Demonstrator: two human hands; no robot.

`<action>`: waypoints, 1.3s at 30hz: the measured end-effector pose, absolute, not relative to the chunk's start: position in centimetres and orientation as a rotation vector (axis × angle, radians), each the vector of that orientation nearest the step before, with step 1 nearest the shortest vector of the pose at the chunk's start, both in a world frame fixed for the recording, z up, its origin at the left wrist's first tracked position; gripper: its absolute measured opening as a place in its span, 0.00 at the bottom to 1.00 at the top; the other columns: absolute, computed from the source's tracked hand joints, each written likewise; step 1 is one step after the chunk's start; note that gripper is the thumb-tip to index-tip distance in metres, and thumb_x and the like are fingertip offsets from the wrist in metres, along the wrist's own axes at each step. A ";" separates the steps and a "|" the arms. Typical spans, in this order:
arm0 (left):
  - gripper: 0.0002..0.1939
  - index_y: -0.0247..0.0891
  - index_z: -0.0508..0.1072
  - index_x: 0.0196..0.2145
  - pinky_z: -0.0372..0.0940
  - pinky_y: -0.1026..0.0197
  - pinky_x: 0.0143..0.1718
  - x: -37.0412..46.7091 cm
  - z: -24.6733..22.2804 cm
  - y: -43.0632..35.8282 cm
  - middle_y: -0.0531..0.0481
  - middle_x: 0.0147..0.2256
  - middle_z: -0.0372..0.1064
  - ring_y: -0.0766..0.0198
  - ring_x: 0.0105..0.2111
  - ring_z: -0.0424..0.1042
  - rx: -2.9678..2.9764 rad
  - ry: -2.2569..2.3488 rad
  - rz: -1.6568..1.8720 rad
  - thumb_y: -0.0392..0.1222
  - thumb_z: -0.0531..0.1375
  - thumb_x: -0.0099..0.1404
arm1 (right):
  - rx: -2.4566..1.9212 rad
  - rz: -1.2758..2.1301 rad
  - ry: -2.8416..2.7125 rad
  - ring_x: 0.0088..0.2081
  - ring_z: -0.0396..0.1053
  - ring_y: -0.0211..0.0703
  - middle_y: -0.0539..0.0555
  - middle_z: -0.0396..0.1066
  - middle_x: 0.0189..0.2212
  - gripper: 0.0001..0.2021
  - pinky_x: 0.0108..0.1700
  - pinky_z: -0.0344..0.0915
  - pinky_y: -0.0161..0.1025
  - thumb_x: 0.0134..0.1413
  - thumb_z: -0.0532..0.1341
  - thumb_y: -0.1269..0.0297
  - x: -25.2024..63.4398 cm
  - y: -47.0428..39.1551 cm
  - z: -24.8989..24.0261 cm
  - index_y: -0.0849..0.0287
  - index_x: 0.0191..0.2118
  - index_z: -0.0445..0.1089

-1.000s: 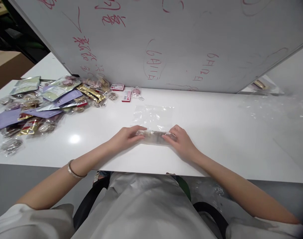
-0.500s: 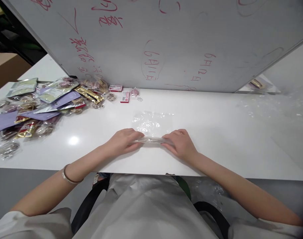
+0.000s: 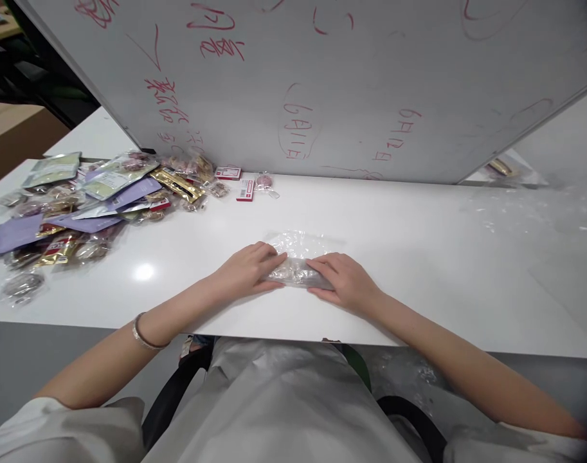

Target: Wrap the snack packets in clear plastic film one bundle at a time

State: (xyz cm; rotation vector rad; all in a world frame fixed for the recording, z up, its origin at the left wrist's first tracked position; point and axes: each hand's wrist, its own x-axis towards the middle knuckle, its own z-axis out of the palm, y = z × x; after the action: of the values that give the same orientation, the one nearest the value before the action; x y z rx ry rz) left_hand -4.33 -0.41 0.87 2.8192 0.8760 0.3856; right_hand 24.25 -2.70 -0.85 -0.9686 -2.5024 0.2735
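A crinkled clear plastic sheet (image 3: pixel 300 272) lies near the front of the white table, its near part folded or rolled into a band. Whether it is a bag or a single layer, I cannot tell. My left hand (image 3: pixel 249 270) grips the band's left end, thumb on the near side and fingers over the top. At the right end, my right hand (image 3: pixel 347 280) holds it in the same way. The flat far part of the plastic spreads on the table beyond both hands. Anything inside the fold is hard to make out.
A heap of small wrapped packets and pouches (image 3: pixel 95 199) covers the table's left side. Small red and white boxes (image 3: pixel 245 190) and a round wrapped piece (image 3: pixel 264 182) lie by the whiteboard (image 3: pixel 351 83). Clear plastic (image 3: pixel 553 225) spreads over the table's right side.
The band between my hands looks wider and flatter than before, and less plastic lies beyond it. My fingertips have come closer together.
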 end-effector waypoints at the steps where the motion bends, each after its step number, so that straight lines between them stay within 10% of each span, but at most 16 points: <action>1: 0.28 0.34 0.67 0.59 0.68 0.52 0.43 -4.4 1.1 -0.4 0.38 0.45 0.72 0.52 0.43 0.71 2.789 0.888 0.390 0.58 0.52 0.72 | -0.992 0.328 -2.496 0.44 0.72 0.52 0.60 0.75 0.43 0.21 0.44 0.69 0.50 0.65 0.57 0.49 24.3 -2.8 -0.7 0.57 0.55 0.68; 7: 0.20 0.41 0.74 0.49 0.66 0.59 0.34 -2.6 1.4 0.6 0.45 0.37 0.73 0.60 0.34 0.72 2.719 1.159 0.441 0.53 0.48 0.75 | -1.547 0.637 -2.183 0.36 0.72 0.50 0.56 0.74 0.36 0.17 0.37 0.69 0.46 0.67 0.51 0.48 23.5 -2.3 0.6 0.56 0.46 0.67; 12: 0.17 0.41 0.72 0.56 0.65 0.45 0.51 -0.9 0.1 1.2 0.36 0.55 0.68 0.48 0.52 0.67 2.982 1.326 0.525 0.45 0.53 0.74 | -1.571 0.292 -2.284 0.58 0.63 0.61 0.65 0.66 0.55 0.20 0.56 0.60 0.58 0.66 0.54 0.56 23.4 -1.5 0.8 0.57 0.59 0.65; 16: 0.18 0.41 0.71 0.56 0.64 0.46 0.54 -0.4 -0.2 0.9 0.39 0.60 0.65 0.48 0.55 0.66 3.080 1.313 0.457 0.46 0.52 0.74 | -1.780 0.636 -2.154 0.53 0.67 0.57 0.63 0.67 0.54 0.30 0.50 0.66 0.52 0.60 0.59 0.48 24.3 -1.4 1.9 0.58 0.63 0.60; 25: 0.18 0.36 0.73 0.56 0.63 0.43 0.56 3.0 -0.2 0.9 0.39 0.62 0.63 0.42 0.59 0.65 3.107 1.245 0.468 0.41 0.51 0.74 | -1.891 0.920 -2.211 0.44 0.68 0.53 0.57 0.72 0.37 0.22 0.43 0.61 0.43 0.45 0.69 0.43 24.2 -3.8 4.5 0.57 0.30 0.67; 34: 0.20 0.36 0.71 0.59 0.66 0.43 0.52 7.7 -0.7 2.1 0.36 0.60 0.65 0.42 0.58 0.66 3.113 1.090 0.576 0.42 0.51 0.74 | -1.883 1.110 -1.762 0.40 0.70 0.47 0.55 0.72 0.41 0.28 0.41 0.62 0.40 0.54 0.66 0.56 28.9 -6.0 3.7 0.59 0.57 0.60; 39: 0.21 0.36 0.67 0.61 0.65 0.41 0.55 5.8 -0.2 2.2 0.35 0.59 0.65 0.44 0.58 0.65 2.986 1.065 0.710 0.43 0.49 0.75 | -2.042 0.486 -1.386 0.44 0.69 0.47 0.58 0.69 0.47 0.20 0.50 0.64 0.43 0.64 0.53 0.59 38.3 -3.7 1.2 0.54 0.59 0.65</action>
State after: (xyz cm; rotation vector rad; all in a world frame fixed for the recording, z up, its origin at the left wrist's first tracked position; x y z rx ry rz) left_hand 5.84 2.22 -0.20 2.9858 1.0651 0.7097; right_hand 38.30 -3.74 1.17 -2.0418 -1.3857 0.4858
